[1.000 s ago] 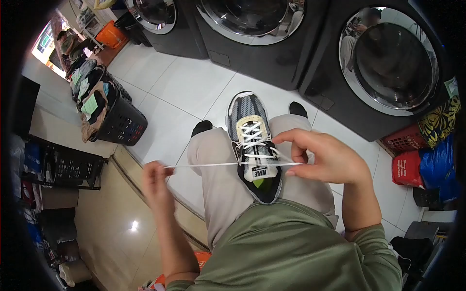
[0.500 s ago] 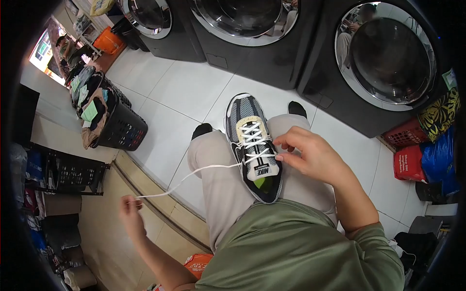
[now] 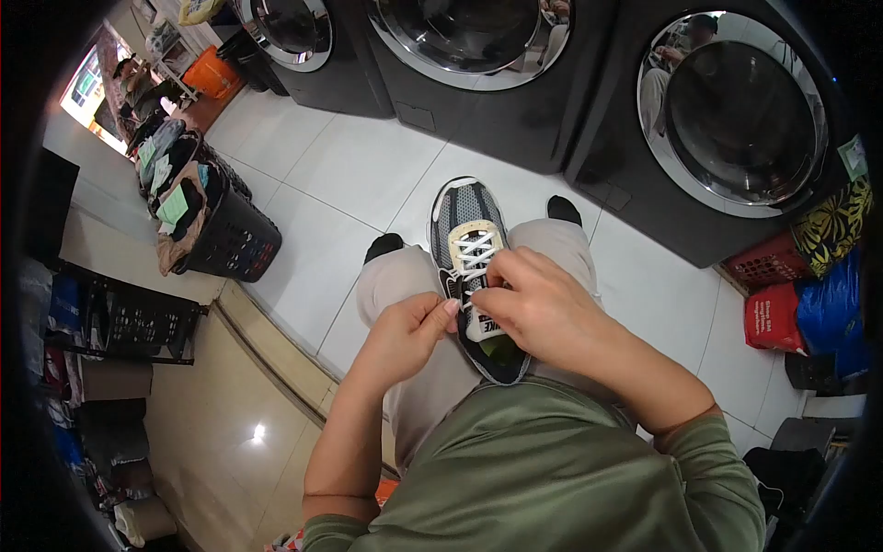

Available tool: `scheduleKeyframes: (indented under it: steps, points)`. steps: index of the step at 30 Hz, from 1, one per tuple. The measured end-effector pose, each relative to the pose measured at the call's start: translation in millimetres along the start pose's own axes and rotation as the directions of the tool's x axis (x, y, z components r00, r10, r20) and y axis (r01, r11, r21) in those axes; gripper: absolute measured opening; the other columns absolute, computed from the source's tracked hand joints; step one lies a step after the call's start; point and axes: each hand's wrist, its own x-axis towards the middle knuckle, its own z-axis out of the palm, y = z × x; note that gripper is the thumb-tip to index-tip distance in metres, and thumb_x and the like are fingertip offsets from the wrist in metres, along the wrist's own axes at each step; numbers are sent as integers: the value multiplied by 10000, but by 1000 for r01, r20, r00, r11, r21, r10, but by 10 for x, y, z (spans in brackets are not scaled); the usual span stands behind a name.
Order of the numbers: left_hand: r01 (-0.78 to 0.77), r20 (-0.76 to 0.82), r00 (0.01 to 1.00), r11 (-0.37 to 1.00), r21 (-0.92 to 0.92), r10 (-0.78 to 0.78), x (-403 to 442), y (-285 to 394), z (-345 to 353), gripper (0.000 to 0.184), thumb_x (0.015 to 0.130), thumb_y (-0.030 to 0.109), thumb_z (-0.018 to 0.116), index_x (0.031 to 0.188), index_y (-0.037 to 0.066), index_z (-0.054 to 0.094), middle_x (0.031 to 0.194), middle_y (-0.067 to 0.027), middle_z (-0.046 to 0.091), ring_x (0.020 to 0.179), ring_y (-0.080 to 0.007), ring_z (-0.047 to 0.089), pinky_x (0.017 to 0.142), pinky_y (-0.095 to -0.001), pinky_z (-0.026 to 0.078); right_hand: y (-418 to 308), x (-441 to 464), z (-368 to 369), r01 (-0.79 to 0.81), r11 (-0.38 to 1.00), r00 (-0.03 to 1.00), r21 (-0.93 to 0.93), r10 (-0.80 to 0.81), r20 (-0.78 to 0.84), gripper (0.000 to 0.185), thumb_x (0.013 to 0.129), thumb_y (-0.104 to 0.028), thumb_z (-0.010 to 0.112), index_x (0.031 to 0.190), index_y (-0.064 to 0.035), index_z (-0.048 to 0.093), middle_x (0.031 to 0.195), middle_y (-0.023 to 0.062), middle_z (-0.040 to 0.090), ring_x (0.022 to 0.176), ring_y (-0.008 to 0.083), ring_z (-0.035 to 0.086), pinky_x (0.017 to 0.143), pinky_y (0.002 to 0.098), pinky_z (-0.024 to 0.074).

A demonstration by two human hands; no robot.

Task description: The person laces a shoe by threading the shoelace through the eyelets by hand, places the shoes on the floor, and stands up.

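A grey, black and white sneaker (image 3: 469, 213) rests on my lap between my thighs, toe pointing away from me. White shoelace (image 3: 475, 247) criss-crosses its cream-edged tongue area. My left hand (image 3: 409, 336) is at the shoe's left side near the upper eyelets, thumb and fingers pinched on the lace. Over the upper lacing, my right hand (image 3: 543, 304) has its fingers closed on the lace and covers part of the tongue. Both hands' fingertips are close together, and the lace between them is mostly hidden.
Dark front-loading washing machines (image 3: 515, 110) stand ahead. A black laundry basket (image 3: 235, 235) heaped with clothes is on the left, beside a raised floor step (image 3: 276, 354). Red and blue bags (image 3: 773, 317) sit at right. Another person is at the far left.
My left hand has come in from far left, where it held the lace stretched out, to the shoe's side. My right hand has moved left over the lacing and closed.
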Motion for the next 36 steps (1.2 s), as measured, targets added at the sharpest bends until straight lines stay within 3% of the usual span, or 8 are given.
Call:
scheduleKeyframes:
  steps: [9, 12, 15, 18, 21, 24, 30, 36]
  points:
    - [-7, 200, 972, 862, -508, 126, 156, -297, -22, 170, 1027, 225, 626, 940, 80, 628, 841, 41, 579, 771, -69, 509, 698, -239, 441, -52, 192, 45, -15, 997, 981, -79, 30, 189, 108, 786, -80, 660, 826, 18, 679, 929, 158, 601, 930, 312, 610, 811, 410, 515]
    - [-375, 3, 926, 921, -106, 377, 78, -256, -11, 124, 985, 151, 661, 921, 65, 600, 877, 15, 579, 792, -134, 543, 715, -280, 460, -69, 188, 73, 17, 997, 989, -75, -5, 150, 116, 788, -80, 647, 826, 28, 668, 926, 167, 607, 945, 308, 614, 829, 402, 516]
    - [-640, 107, 649, 465, 611, 753, 55, -189, -133, 119, 924, 81, 695, 929, 36, 585, 931, -43, 589, 818, -230, 569, 730, -343, 480, -101, 116, 98, 80, 992, 993, -97, -71, 92, 108, 797, -85, 641, 826, 19, 652, 913, 148, 602, 926, 309, 611, 823, 401, 516]
    - [-580, 198, 599, 249, 775, 776, 42, -194, -196, 153, 875, 51, 718, 947, 21, 586, 961, -87, 590, 836, -304, 573, 741, -385, 496, -63, 6, 7, 87, 995, 994, -59, -83, 64, 126, 775, -74, 673, 877, -2, 658, 918, 117, 585, 904, 299, 601, 791, 406, 509]
    - [-539, 31, 799, 692, 480, 601, -15, -142, -103, 98, 934, 70, 695, 923, 31, 606, 951, -68, 630, 851, -234, 620, 753, -339, 526, 81, -96, -190, -19, 999, 1000, -34, 19, -9, 164, 796, -75, 710, 947, -18, 678, 935, 102, 595, 903, 296, 608, 776, 408, 506]
    - [-292, 38, 949, 916, -273, 314, 43, -339, -34, 118, 998, 131, 651, 966, 30, 598, 940, -40, 630, 849, -153, 614, 761, -308, 523, 148, -184, -300, -245, 969, 968, 38, 247, -48, 128, 846, -95, 710, 944, -18, 680, 936, 120, 614, 921, 317, 617, 798, 422, 502]
    - [-36, 180, 978, 929, -367, 108, 192, -319, 2, 174, 1043, 210, 599, 999, 42, 589, 894, -22, 611, 804, -111, 596, 758, -269, 505, 249, -312, -241, -438, 879, 896, 190, 411, 165, 181, 899, -179, 722, 909, -10, 656, 925, 159, 650, 884, 350, 636, 776, 436, 499]
    - [-443, -40, 891, 846, -295, 453, 107, -298, 61, 103, 1004, 77, 634, 962, -1, 581, 917, -38, 621, 806, -125, 619, 767, -291, 548, 279, -285, -281, -480, 845, 873, 235, 434, 224, 176, 889, -165, 730, 882, -15, 638, 936, 149, 642, 863, 342, 630, 766, 422, 500]
